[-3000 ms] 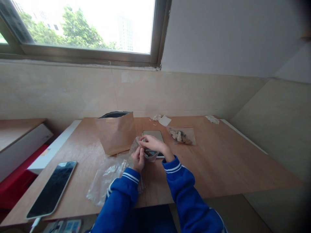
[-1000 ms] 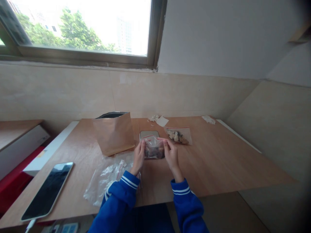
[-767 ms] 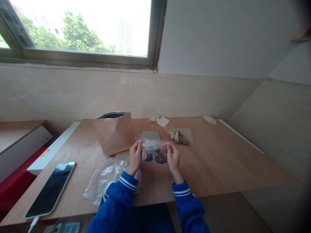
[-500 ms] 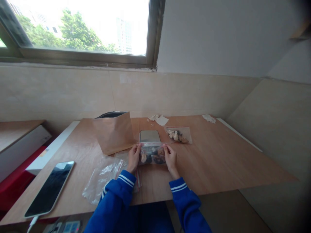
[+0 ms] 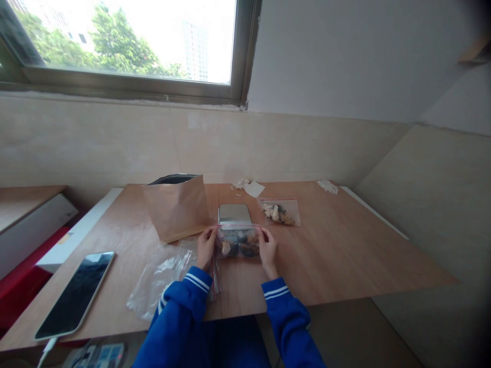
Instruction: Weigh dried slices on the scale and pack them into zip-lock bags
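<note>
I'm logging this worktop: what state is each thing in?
Held bag: filled; seal unclear
Left hand: gripping its left edge
Right hand: gripping its right edge
Second bag: filled, lying flat
Brown pouch: standing, mouth open
Loose plastic bags: flat, wrinkled
Phone: screen dark, cable attached
Silver-topped device: lying flat
White paper: lying flat

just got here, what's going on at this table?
A person's left hand and right hand grip a clear zip bag of dark and pale pieces near its top corners. Whether its zip is sealed can't be told. Behind it lies a flat silver-topped device, with a second filled bag to the right. A brown pouch stands open to the left; loose clear bags lie in front of it.
</note>
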`<move>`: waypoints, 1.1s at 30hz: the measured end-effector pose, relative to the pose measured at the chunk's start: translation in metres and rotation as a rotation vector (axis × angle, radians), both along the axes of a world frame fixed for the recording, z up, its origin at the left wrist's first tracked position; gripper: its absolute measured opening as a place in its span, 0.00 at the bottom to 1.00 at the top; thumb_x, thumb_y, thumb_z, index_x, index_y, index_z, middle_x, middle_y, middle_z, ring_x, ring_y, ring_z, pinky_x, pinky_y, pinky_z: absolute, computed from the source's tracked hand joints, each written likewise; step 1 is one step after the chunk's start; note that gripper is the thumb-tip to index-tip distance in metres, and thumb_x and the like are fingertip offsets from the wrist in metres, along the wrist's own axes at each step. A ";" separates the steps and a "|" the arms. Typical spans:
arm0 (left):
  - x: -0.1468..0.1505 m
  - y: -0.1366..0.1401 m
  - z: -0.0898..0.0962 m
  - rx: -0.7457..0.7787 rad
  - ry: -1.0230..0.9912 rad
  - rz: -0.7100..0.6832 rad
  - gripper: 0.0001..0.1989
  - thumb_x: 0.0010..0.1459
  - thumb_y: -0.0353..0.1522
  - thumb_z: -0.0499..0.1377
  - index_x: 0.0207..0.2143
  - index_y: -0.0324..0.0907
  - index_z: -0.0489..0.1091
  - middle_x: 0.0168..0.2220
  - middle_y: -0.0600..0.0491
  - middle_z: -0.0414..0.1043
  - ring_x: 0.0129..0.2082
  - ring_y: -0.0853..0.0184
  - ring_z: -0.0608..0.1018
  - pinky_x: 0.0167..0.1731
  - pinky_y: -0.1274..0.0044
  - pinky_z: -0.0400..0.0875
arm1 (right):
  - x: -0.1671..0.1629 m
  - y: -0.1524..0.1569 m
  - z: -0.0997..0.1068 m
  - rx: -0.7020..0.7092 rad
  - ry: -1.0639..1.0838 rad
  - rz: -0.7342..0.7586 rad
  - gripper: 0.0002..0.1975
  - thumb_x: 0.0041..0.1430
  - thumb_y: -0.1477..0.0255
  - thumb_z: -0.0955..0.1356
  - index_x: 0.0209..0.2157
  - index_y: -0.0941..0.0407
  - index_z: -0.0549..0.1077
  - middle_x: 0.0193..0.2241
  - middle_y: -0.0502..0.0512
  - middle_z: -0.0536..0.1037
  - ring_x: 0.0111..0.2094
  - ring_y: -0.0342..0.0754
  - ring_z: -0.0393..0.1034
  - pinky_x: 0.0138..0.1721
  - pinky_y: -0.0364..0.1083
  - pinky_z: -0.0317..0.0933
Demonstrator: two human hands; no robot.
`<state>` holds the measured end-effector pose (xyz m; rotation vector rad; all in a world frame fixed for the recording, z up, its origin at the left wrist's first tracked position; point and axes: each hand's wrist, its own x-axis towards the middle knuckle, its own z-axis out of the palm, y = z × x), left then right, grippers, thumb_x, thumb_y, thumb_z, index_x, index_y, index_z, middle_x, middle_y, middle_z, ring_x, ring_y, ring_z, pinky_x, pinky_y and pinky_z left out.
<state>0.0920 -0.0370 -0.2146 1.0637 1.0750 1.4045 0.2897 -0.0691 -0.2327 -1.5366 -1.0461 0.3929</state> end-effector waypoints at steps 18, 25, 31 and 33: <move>-0.002 -0.003 -0.004 0.107 0.165 0.037 0.17 0.53 0.43 0.62 0.33 0.37 0.74 0.28 0.51 0.76 0.30 0.67 0.76 0.33 0.77 0.67 | 0.000 -0.002 0.002 0.013 -0.012 -0.054 0.27 0.59 0.50 0.59 0.37 0.60 0.73 0.34 0.63 0.78 0.33 0.52 0.71 0.38 0.48 0.65; -0.001 0.000 -0.009 0.121 0.172 0.039 0.17 0.54 0.44 0.61 0.33 0.38 0.73 0.30 0.51 0.76 0.32 0.66 0.76 0.37 0.76 0.68 | -0.001 0.003 -0.004 0.094 0.100 -0.069 0.26 0.56 0.49 0.63 0.32 0.59 0.74 0.29 0.59 0.79 0.31 0.51 0.70 0.35 0.47 0.64; 0.000 -0.001 -0.010 0.115 0.129 -0.062 0.16 0.56 0.44 0.60 0.36 0.39 0.72 0.33 0.51 0.75 0.34 0.67 0.76 0.37 0.77 0.68 | 0.000 0.005 -0.008 0.092 0.241 -0.033 0.23 0.55 0.50 0.65 0.35 0.58 0.74 0.31 0.58 0.79 0.32 0.51 0.72 0.34 0.47 0.65; 0.000 -0.001 -0.010 0.105 0.143 -0.091 0.16 0.55 0.43 0.61 0.37 0.39 0.73 0.34 0.50 0.76 0.35 0.66 0.76 0.38 0.76 0.68 | -0.001 0.005 -0.008 0.084 0.275 -0.010 0.23 0.54 0.51 0.66 0.36 0.58 0.74 0.31 0.57 0.78 0.32 0.51 0.72 0.33 0.47 0.65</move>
